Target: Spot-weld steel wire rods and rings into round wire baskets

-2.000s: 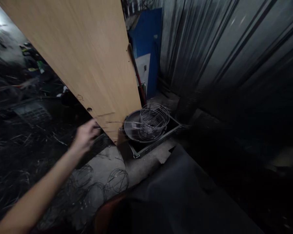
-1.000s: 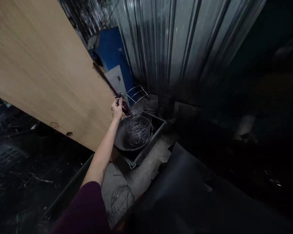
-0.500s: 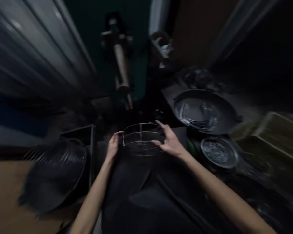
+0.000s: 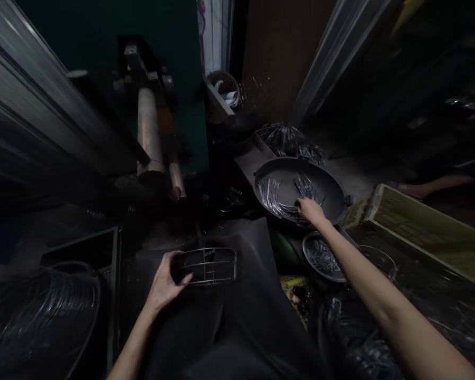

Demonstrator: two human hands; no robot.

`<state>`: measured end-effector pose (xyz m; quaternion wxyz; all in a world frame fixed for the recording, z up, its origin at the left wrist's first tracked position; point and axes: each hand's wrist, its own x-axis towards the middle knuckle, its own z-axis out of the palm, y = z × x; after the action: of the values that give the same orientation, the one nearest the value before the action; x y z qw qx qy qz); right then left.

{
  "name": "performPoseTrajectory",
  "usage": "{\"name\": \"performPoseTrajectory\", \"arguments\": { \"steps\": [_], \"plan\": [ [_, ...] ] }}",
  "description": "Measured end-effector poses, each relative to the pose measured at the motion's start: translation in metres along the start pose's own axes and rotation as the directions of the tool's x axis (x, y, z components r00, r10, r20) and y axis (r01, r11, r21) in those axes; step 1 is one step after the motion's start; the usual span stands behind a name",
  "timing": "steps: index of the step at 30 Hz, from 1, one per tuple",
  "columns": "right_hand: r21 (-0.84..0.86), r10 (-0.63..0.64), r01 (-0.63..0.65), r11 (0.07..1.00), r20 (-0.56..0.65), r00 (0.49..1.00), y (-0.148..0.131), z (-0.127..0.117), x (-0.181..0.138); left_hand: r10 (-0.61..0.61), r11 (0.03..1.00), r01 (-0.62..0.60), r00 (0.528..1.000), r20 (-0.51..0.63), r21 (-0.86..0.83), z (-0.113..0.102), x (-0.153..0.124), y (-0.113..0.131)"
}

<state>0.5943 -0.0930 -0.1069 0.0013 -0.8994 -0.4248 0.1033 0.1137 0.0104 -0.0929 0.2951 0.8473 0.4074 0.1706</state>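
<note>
My left hand (image 4: 164, 282) grips the left end of a small wire frame basket (image 4: 209, 265) that rests on a dark cloth-covered surface (image 4: 221, 322) in front of me. My right hand (image 4: 311, 209) reaches out into a wide dark pan (image 4: 328, 187) and its fingers lie on a bundle of curved wire pieces (image 4: 277, 195). Whether those fingers have closed on a wire is hidden in the dim light.
A smaller round dish of short wires (image 4: 322, 256) sits below the pan. A stack of wire rings in a dark bowl (image 4: 35, 311) stands at the lower left. A roller machine (image 4: 148, 126) rises behind, and a greenish wooden crate (image 4: 427, 232) lies at the right.
My view swung from the wooden board and ring stack to the bench. My left hand carried the wire frame here; my right hand let go of it and reached into the wire pan.
</note>
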Motion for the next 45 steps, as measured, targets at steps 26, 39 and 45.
{"name": "performPoseTrajectory", "arguments": {
  "steps": [26, 39, 45],
  "plan": [
    [0.913, -0.36, -0.256, -0.318, 0.134, 0.923, -0.23, -0.153, -0.128, 0.037, 0.737, 0.092, 0.984, 0.177, -0.669, 0.001, -0.005, 0.16],
    [0.94, -0.419, 0.212, 0.269, -0.084, 0.904, -0.258, -0.047, -0.17, -0.053, 0.84, 0.066, 0.998, 0.04, -0.539, -0.038, -0.021, 0.086],
    [0.974, -0.403, -0.079, 0.211, 0.16, 0.901, -0.269, -0.043, -0.137, 0.097, 0.963, -0.132, 0.984, -0.152, -0.235, 0.004, -0.028, 0.031]
  ]
}}
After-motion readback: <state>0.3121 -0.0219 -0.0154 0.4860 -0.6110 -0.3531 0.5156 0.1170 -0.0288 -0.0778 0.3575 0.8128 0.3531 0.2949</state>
